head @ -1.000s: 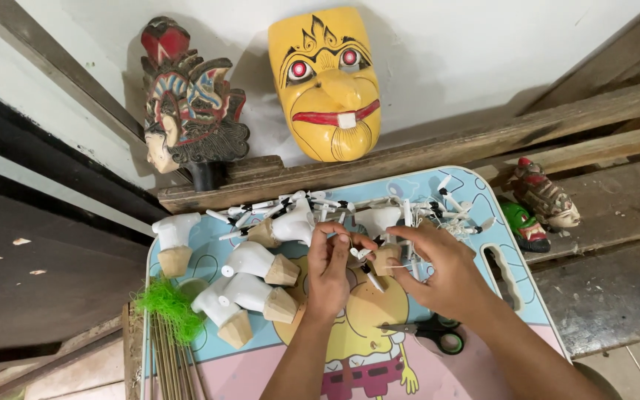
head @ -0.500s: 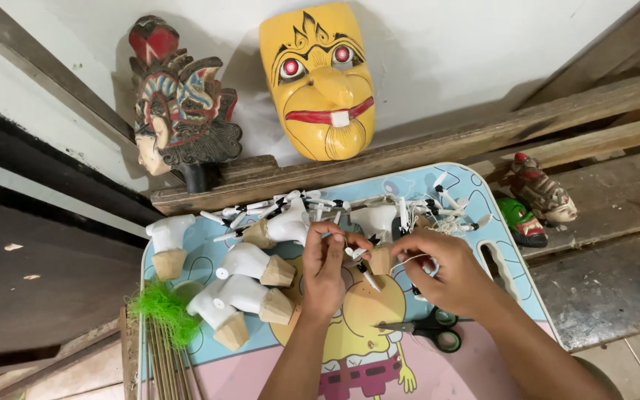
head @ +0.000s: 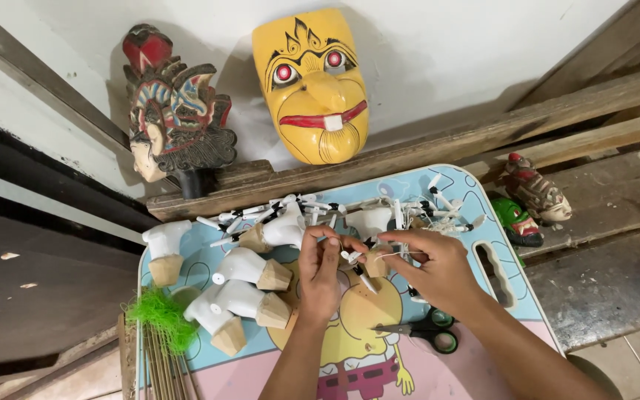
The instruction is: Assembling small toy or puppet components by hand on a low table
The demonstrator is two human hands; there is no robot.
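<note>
Hands meet over the tray [head: 187, 267], just above its yellow cartoon figure. Left hand [head: 320, 270] is pinched shut, thumb and forefinger closed on what looks like thin white string. Right hand [head: 438, 270] is curled, fingertips closed round a small white-and-tan puppet part [head: 370, 261], string [head: 390, 254] running across to it. Both grips tight, nothing slack that I can see.

Step, as I read it: tying or threading string onto the part, mid-knot. Judging by the pinch, the move in hand calls for steady tension from both sides and fine fingertip control; the part is small and could twist out of the right grip.

Around the tray:
- white busts [head: 250, 270] with tan wood bases lie on its left half, four or so
- jumble of white limb pieces [head: 305, 207] along its far edge
- scissors [head: 427, 331] on it, just below the right hand, untouched
- green tuft [head: 161, 318] on sticks at its lower left corner
- yellow mask [head: 312, 85] and carved head [head: 175, 122] lean on the wall beyond it; two small painted heads [head: 531, 200] off its right side

Hard to tell: knot itself is hidden behind the fingers; which piece the string ends on, can't say. Tray's near edge and both forearms are cut off by the frame.
</note>
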